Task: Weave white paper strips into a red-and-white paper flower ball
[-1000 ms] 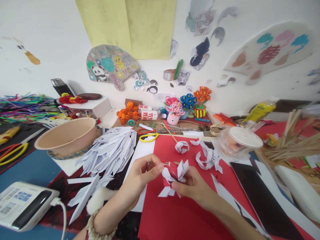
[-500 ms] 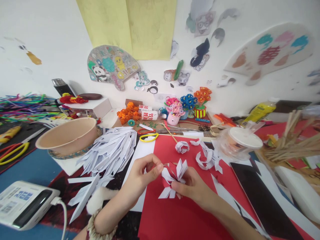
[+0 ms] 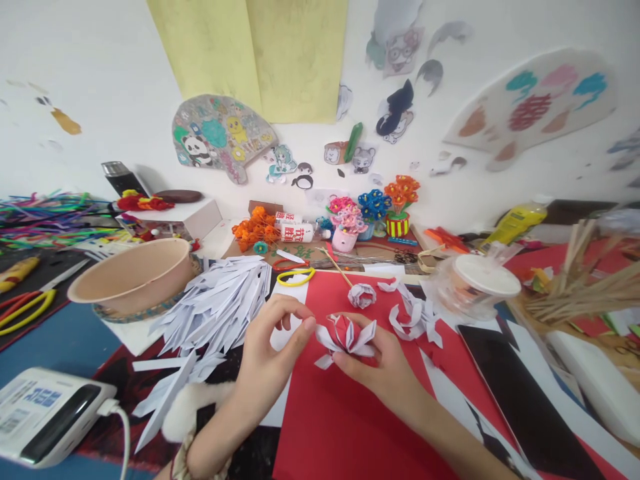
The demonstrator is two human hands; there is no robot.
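My right hand (image 3: 380, 360) grips a folded paper flower (image 3: 345, 335) with a red centre and white outer petals, above the red paper sheet (image 3: 330, 427). Thumb and fingers press on its right side, hiding that part. Just left of the flower is my left hand (image 3: 280, 340), thumb and forefinger drawn together in a pinch at the petals' edge. Whatever lies between those fingertips is too small to make out. Behind the hands rests a white paper rose (image 3: 362, 295) on a thin stick, with curled white paper pieces (image 3: 415, 317) to its right.
White paper strips (image 3: 220, 300) lie heaped at left, beside a beige bowl (image 3: 135, 273). Yellow-handled scissors (image 3: 295, 275) lie behind the red sheet. A white device with a cable (image 3: 50, 413) sits front left. At right are a black flat panel (image 3: 540, 400) and a lidded cup (image 3: 480, 283).
The flower has tilted, so its red centre now faces up, and it has risen slightly. My left hand has moved a little left, away from the petals it was touching.
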